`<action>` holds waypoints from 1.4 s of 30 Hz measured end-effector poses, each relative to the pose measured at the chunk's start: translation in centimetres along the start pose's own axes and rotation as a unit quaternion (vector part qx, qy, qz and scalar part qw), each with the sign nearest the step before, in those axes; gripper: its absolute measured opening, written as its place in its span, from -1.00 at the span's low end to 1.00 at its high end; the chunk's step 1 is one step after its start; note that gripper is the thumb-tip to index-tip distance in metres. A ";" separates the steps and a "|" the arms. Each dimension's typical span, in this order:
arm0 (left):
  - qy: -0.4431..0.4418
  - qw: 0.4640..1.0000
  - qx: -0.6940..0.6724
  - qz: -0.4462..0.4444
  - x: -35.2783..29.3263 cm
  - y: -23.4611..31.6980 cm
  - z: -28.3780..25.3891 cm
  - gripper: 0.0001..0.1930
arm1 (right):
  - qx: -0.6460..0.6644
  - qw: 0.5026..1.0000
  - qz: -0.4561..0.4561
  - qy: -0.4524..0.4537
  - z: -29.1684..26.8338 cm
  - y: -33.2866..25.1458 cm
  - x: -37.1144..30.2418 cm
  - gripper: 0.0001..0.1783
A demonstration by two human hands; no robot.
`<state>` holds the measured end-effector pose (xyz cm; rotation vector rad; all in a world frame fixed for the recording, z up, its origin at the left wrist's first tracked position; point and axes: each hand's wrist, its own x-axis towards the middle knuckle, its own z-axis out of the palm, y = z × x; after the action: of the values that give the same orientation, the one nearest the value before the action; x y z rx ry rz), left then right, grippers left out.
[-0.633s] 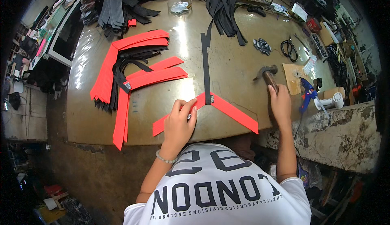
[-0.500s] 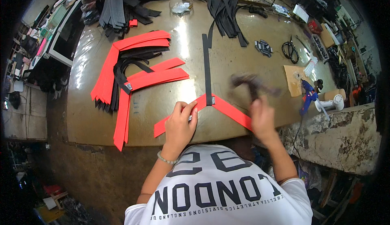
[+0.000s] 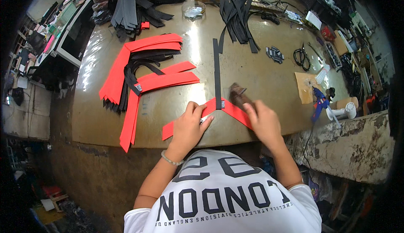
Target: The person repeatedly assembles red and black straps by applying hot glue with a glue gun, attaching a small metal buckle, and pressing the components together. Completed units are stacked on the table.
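My right hand [image 3: 266,123] is closed round the handle of a hammer [image 3: 240,95], whose dark head is just above the right arm of a V-shaped red strap [image 3: 240,115]. With curled fingers, my left hand [image 3: 188,125] grips that strap's left arm and pins it to the table. Something small and pale shows by the left thumb, too little of it to name. A black strap [image 3: 217,71] runs up from the peak of the V, where a small label [image 3: 223,104] sits.
Stacked red straps [image 3: 118,71] with black ones lie on the table at left. Black strap bundles [image 3: 237,20] and a clear bowl [image 3: 193,12] are at the back. Small dark pieces [image 3: 274,54], scissors [image 3: 301,58] and a blue glue gun [image 3: 320,102] lie to the right.
The hammer has swung left and down toward the middle of the red strap with my right hand. My left hand stays on the strap. The whole view has shifted slightly.
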<state>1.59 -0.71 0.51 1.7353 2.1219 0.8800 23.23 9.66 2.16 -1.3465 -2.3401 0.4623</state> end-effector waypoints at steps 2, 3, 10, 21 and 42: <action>0.021 0.998 0.031 0.048 0.2 -0.2 0.0 -0.74 | -0.055 0.994 0.039 0.081 -0.6 3.4 0.8 -0.55; 0.048 0.995 0.043 0.077 0.4 -0.4 0.0 -0.74 | -0.103 0.987 0.043 0.116 -0.9 5.3 1.2 -0.57; -0.053 0.978 0.074 0.190 2.7 -0.3 -2.0 -0.87 | -0.018 0.991 -0.058 0.115 -4.7 10.0 3.4 -0.77; 0.016 0.964 -0.260 -0.045 -0.2 3.9 1.1 -0.87 | 0.553 0.790 0.127 -0.233 2.9 -4.1 5.7 -0.68; 0.013 0.999 -0.014 -0.045 1.9 1.5 1.2 -0.83 | 0.174 0.952 -0.191 -0.162 0.1 -4.5 3.2 -0.28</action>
<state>2.97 1.54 0.84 1.6085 2.1747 0.9087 18.42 10.31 4.75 -0.6730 -2.5369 0.9741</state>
